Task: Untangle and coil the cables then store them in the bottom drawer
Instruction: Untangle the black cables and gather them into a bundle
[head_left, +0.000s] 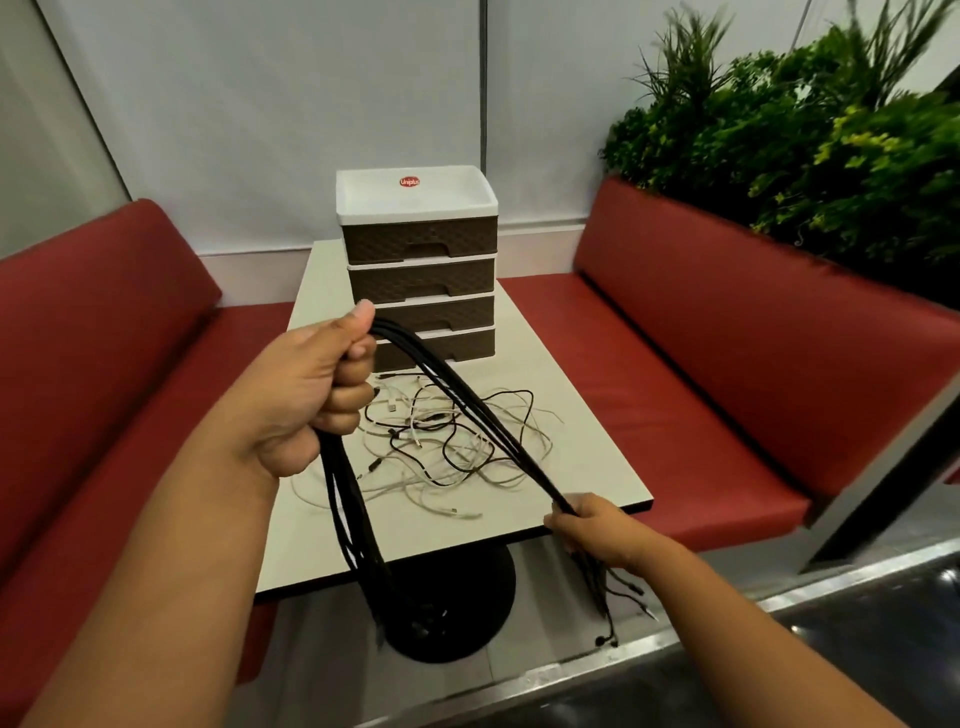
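A bundle of black cables (467, 410) stretches between both hands above the table. My left hand (317, 395) is fisted around its upper part, and long loops hang from that fist below the table edge. My right hand (597, 525) grips the lower stretch near the table's front right corner, with several plug ends dangling under it. A tangle of white and black cables (441, 447) lies loose on the white table (582, 441). Behind it stands a brown drawer unit (421, 275) with a white top; its bottom drawer (441, 348) is closed.
Red padded benches flank the table, left bench (104, 364) and right bench (727, 364). Green plants (805, 145) rise behind the right bench. A black round table base (467, 597) sits on the floor under the table, and a grey wall stands behind it.
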